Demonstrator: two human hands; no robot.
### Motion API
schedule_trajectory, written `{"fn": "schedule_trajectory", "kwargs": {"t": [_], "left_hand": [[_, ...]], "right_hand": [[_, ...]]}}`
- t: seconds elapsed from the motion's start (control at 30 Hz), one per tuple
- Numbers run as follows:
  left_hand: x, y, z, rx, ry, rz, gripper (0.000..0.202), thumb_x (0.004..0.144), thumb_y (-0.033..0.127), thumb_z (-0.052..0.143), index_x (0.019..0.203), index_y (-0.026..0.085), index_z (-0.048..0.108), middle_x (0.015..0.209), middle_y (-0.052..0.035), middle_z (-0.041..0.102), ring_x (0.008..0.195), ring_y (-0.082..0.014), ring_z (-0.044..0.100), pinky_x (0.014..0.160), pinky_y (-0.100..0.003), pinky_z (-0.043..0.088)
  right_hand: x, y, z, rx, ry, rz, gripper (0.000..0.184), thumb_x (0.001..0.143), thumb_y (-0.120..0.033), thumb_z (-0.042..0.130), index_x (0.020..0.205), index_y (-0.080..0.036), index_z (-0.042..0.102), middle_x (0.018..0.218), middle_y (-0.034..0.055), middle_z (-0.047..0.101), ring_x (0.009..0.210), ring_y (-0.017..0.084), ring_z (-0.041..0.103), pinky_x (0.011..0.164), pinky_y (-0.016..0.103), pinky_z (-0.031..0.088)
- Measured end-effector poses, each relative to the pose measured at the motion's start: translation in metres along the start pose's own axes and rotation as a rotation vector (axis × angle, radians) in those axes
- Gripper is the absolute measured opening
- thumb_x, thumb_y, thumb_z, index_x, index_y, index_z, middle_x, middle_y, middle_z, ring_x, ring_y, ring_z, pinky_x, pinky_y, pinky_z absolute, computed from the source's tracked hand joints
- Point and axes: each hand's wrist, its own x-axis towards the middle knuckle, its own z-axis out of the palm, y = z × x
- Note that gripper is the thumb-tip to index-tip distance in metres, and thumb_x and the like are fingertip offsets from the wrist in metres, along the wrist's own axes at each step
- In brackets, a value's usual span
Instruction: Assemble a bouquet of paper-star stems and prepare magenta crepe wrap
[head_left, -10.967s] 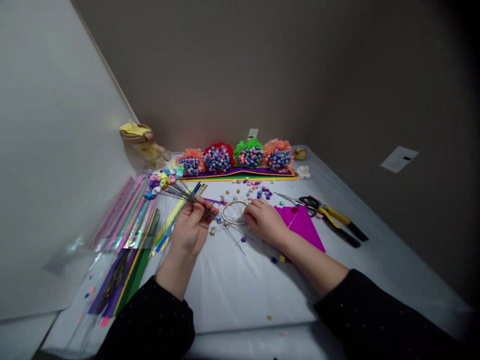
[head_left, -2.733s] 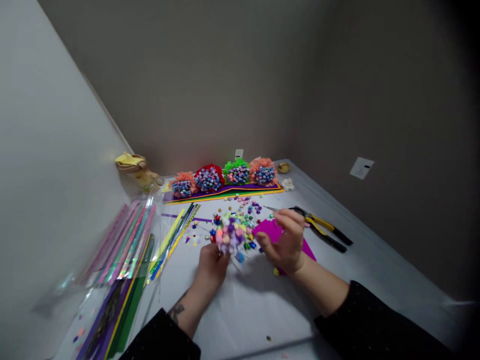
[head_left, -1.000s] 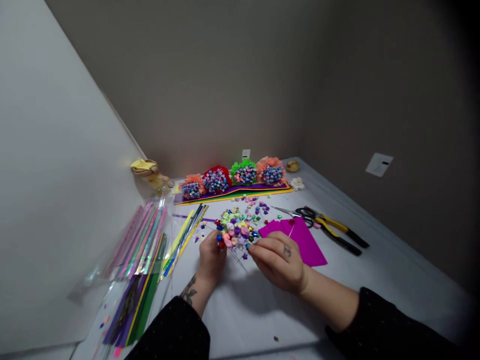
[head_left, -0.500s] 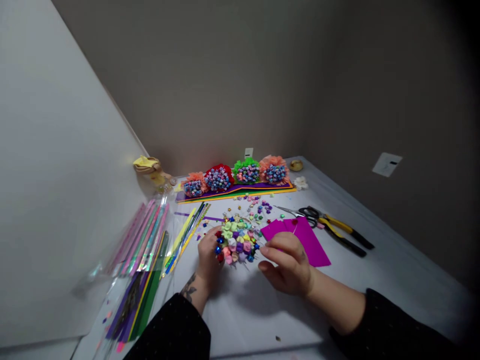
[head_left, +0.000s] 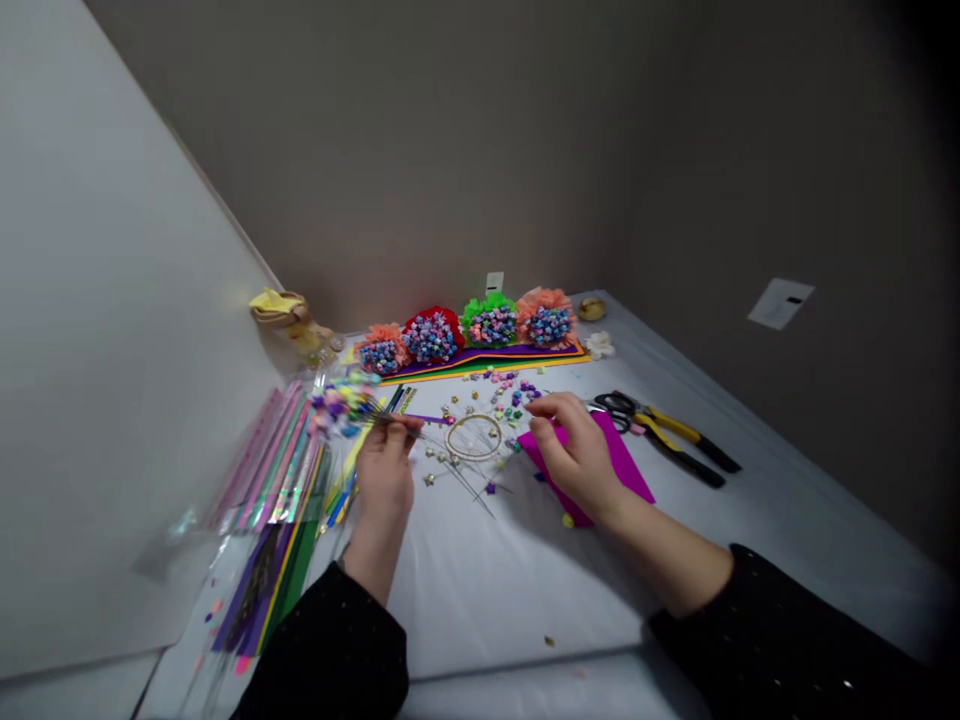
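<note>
My left hand [head_left: 386,470] is closed round the thin wire stems of a bouquet of paper stars [head_left: 341,402], whose colourful heads tip to the left and look blurred. Over the magenta paper [head_left: 626,460] hovers my right hand [head_left: 577,455], fingers apart and nothing visible in them. Between the hands lies a gold ring [head_left: 474,438] with several loose wire stems across it. Small paper stars [head_left: 517,390] are scattered behind it, and a purple star [head_left: 490,488] lies in front.
Four finished-looking bouquets [head_left: 491,325] lie on coloured sheets along the back. At right are scissors [head_left: 616,405] and yellow-and-black pliers [head_left: 682,440]. Packs of paper strips [head_left: 281,455] spread at left beside a white panel [head_left: 112,350]. A wicker item with yellow cloth [head_left: 281,308] stands back left.
The star bouquet has swung left and tilted sideways in my left hand, uncovering the gold ring and wires. My right hand has moved slightly up and away from it.
</note>
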Motion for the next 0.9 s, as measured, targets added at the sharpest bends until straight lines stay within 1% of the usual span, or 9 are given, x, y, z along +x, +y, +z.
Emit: {"fn": "schedule_trajectory", "kwargs": {"t": [0.1,0.27,0.37,0.47,0.6,0.67,0.73,0.8,0.9], "left_hand": [[0.011,0.005,-0.002,-0.233,0.068,-0.198,0.023,0.069,0.028,0.075,0.075,0.017,0.056,0.066,0.0041,0.063,0.062,-0.0088,0.062,0.067,-0.023,0.052],[0.008,0.014,0.002,-0.356,0.047,-0.368,0.011,0.080,0.021,0.066,0.075,0.017,0.057,0.067,0.0036,0.063,0.065,-0.0092,0.064,0.067,-0.024,0.054],[0.004,0.017,0.005,-0.405,0.065,-0.438,0.011,0.085,0.019,0.059,0.074,0.017,0.057,0.070,0.0031,0.064,0.065,-0.0089,0.065,0.067,-0.024,0.054],[0.003,0.020,0.005,-0.415,0.066,-0.449,0.012,0.086,0.017,0.056,0.074,0.016,0.057,0.071,0.0025,0.064,0.066,-0.0092,0.065,0.066,-0.024,0.054],[0.002,0.022,0.005,-0.412,0.055,-0.448,0.011,0.085,0.017,0.058,0.074,0.017,0.058,0.071,0.0016,0.064,0.067,-0.0102,0.065,0.067,-0.024,0.054],[0.001,0.022,0.005,-0.407,0.050,-0.456,0.010,0.085,0.017,0.058,0.075,0.017,0.058,0.071,0.0015,0.064,0.066,-0.0102,0.065,0.066,-0.024,0.054],[0.000,0.023,0.005,-0.399,0.037,-0.470,0.010,0.086,0.016,0.056,0.076,0.017,0.058,0.070,0.0015,0.064,0.066,-0.0100,0.065,0.065,-0.024,0.054],[0.000,0.023,0.006,-0.387,0.032,-0.490,0.011,0.087,0.015,0.054,0.076,0.016,0.058,0.070,0.0013,0.064,0.065,-0.0097,0.064,0.064,-0.023,0.053],[-0.002,0.023,0.007,-0.344,0.022,-0.534,0.012,0.087,0.014,0.053,0.076,0.015,0.058,0.069,0.0006,0.064,0.063,-0.0100,0.065,0.062,-0.023,0.053]], "right_hand": [[0.002,0.012,0.007,-0.083,-0.237,0.016,0.008,0.085,-0.018,0.052,0.083,-0.019,0.060,0.081,0.0046,0.061,0.081,0.020,0.055,0.074,0.036,0.044],[-0.006,0.018,0.020,-0.107,-0.567,-0.130,0.015,0.080,-0.007,0.054,0.083,-0.018,0.065,0.079,0.0046,0.061,0.081,0.018,0.053,0.074,0.032,0.043],[-0.008,0.014,0.023,-0.130,-0.709,-0.199,0.012,0.082,-0.010,0.056,0.084,-0.017,0.066,0.079,0.0050,0.061,0.081,0.018,0.051,0.074,0.030,0.041],[-0.007,0.009,0.023,-0.227,-0.787,-0.218,0.013,0.084,-0.014,0.054,0.086,-0.018,0.067,0.080,0.0062,0.060,0.081,0.018,0.049,0.073,0.030,0.039],[-0.003,0.007,0.022,-0.457,-0.827,-0.237,0.013,0.085,-0.015,0.053,0.083,-0.017,0.065,0.086,0.0089,0.059,0.083,0.021,0.047,0.073,0.032,0.037],[-0.003,0.008,0.022,-0.489,-0.844,-0.275,0.011,0.085,-0.017,0.054,0.080,-0.018,0.064,0.088,0.0089,0.059,0.084,0.022,0.046,0.073,0.033,0.037],[-0.003,0.009,0.020,-0.452,-0.834,-0.321,0.011,0.085,-0.016,0.055,0.078,-0.019,0.063,0.090,0.0078,0.058,0.085,0.021,0.047,0.073,0.032,0.038],[-0.003,0.010,0.017,-0.383,-0.744,-0.367,0.016,0.085,-0.012,0.052,0.080,-0.021,0.063,0.091,0.0064,0.058,0.084,0.020,0.048,0.073,0.031,0.039],[-0.004,0.011,0.010,-0.303,-0.460,-0.462,0.023,0.083,-0.005,0.047,0.083,-0.021,0.064,0.090,0.0049,0.060,0.079,0.017,0.052,0.068,0.028,0.041]]}}
